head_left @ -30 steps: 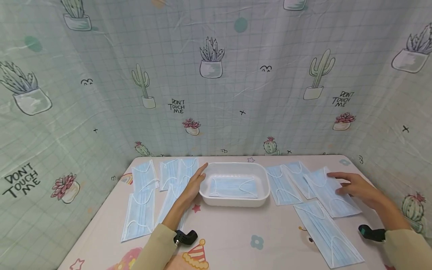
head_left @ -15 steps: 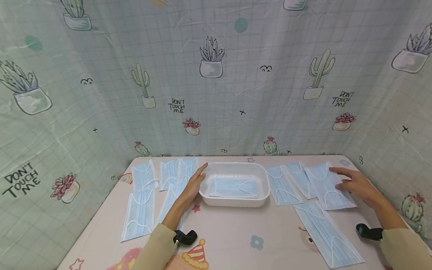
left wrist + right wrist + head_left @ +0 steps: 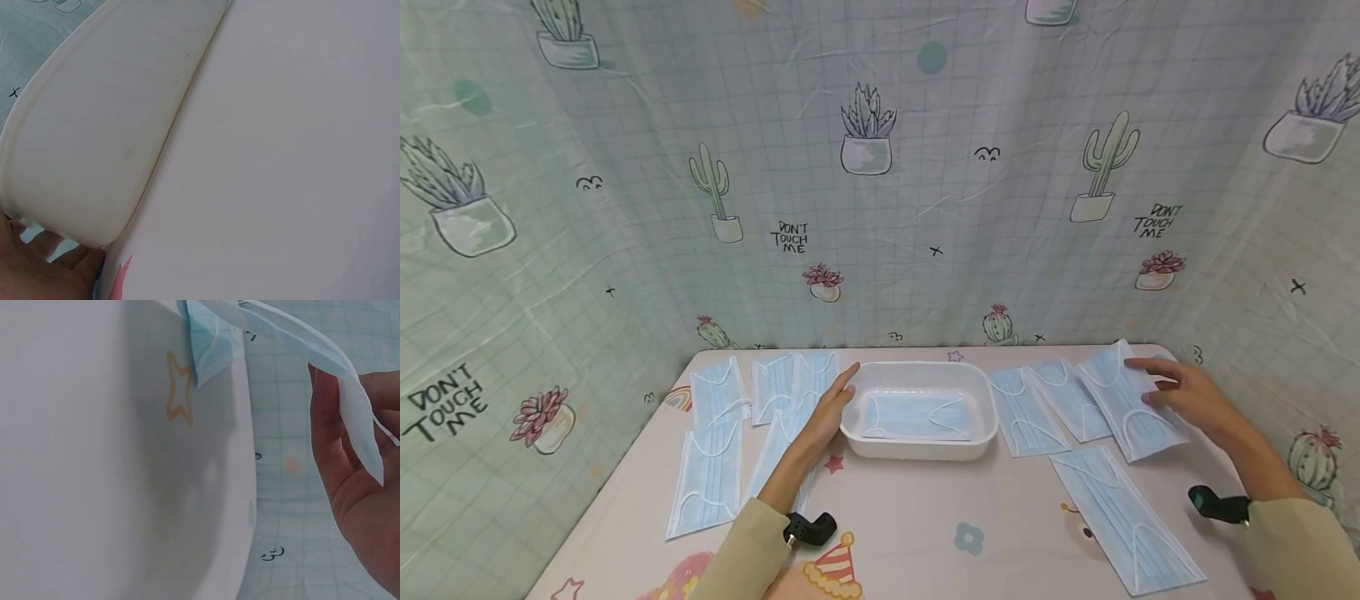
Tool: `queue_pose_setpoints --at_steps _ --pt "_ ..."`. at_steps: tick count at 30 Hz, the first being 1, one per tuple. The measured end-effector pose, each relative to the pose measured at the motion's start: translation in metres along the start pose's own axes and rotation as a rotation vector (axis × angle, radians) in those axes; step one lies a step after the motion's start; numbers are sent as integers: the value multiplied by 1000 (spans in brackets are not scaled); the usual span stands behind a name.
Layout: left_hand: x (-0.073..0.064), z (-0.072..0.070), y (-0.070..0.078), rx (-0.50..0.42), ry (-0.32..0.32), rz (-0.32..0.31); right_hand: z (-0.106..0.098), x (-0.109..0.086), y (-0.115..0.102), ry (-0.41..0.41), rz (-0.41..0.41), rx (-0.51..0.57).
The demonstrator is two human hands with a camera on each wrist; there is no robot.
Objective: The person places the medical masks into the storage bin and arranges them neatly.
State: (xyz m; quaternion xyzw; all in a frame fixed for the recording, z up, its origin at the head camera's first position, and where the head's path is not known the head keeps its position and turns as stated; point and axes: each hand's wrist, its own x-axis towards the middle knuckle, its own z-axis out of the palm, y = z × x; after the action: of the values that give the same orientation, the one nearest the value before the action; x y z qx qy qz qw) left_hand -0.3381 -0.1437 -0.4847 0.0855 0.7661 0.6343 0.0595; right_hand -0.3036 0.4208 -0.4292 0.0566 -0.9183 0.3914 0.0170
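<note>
My right hand (image 3: 1197, 405) pinches a light blue face mask (image 3: 1126, 402) at its right edge. The mask is lifted off the table, and in the right wrist view the mask (image 3: 359, 419) bends between thumb and fingers. My left hand (image 3: 824, 418) rests against the left end of a white plastic tub (image 3: 917, 450), fingers extended along its side. The left wrist view shows the hand (image 3: 50, 269) touching the tub's end wall (image 3: 94, 137) below the rim. One mask (image 3: 916, 417) lies flat inside the tub.
Several masks lie left of the tub, some overlapping, including a near one (image 3: 706, 479). Right of it lie more: one beside the tub (image 3: 1028, 412), one behind (image 3: 1070, 400) and one near the front (image 3: 1127, 517). A patterned curtain (image 3: 880, 217) rises behind the table.
My right hand has raised the mask and moved slightly away from me, and the mask now tilts up off the table. The left hand and the tub have stayed in place.
</note>
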Motion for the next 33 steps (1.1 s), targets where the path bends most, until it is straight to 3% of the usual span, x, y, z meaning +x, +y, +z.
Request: queue_pose_setpoints --at_steps 22,33 --pt "2 -1 -2 -4 0 -6 0 5 -38 2 -18 5" --pt "1 -1 -2 1 -4 -7 6 9 -49 37 -101 -5"
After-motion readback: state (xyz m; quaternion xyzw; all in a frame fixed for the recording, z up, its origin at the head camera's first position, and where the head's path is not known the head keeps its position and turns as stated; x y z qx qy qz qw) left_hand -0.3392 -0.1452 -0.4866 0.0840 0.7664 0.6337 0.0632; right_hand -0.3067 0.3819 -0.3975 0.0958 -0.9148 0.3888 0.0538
